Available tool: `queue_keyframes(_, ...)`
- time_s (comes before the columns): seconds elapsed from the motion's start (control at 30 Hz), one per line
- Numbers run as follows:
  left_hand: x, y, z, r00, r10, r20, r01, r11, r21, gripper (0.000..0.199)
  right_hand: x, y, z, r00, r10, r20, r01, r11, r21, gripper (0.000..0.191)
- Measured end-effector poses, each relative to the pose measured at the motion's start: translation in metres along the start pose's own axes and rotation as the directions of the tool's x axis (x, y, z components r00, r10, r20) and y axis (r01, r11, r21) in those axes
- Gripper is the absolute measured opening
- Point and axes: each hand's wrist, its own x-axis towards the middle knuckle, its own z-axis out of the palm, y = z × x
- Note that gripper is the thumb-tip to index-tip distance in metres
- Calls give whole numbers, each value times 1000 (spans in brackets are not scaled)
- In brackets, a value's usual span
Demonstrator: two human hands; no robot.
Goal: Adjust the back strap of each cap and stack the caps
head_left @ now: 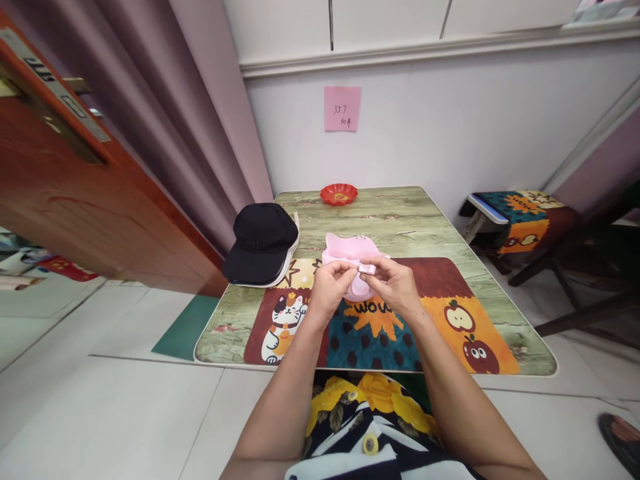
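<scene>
Both hands meet over a pink cap-like item (347, 247) near the middle of the table. My left hand (333, 285) is closed, its thumb and fingers pinching a thin pink strap at the item's near side. The fingers of my right hand (393, 283) are pressed together on the strap's other end, where a short pale pink piece (367, 269) sticks out. The two sets of fingertips are close together. A rounded part of the pink item shows below the strap, between the hands.
A black cap (261, 241) rests on a pale one at the table's left edge. At the back is a red scalloped dish (339, 194). A patterned mat (450, 287) lies under the hands. A stool (525, 207) stands right; a foot in a sandal (620, 440) shows lower right.
</scene>
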Motion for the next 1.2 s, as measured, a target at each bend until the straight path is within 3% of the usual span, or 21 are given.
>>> queue_keyframes(0.23,-2,8,-2,982,-186,34,188,978,-95,34,1,0,0,995,-94,19,95,991,-99,26)
queue_keyframes(0.67,-2,7,-10,950,-267,159,283,955,-89,30,-1,-6,-3,973,-209,102,227,948,-225,25)
queue_keyframes(0.9,-2,5,-7,959,-243,144,257,962,-94,28,-1,-11,-3,961,-260,96,277,921,-275,25)
queue_keyframes(1.2,-2,2,0,991,-131,18,131,991,-19,17,-2,-9,4,953,-300,45,294,877,-380,20)
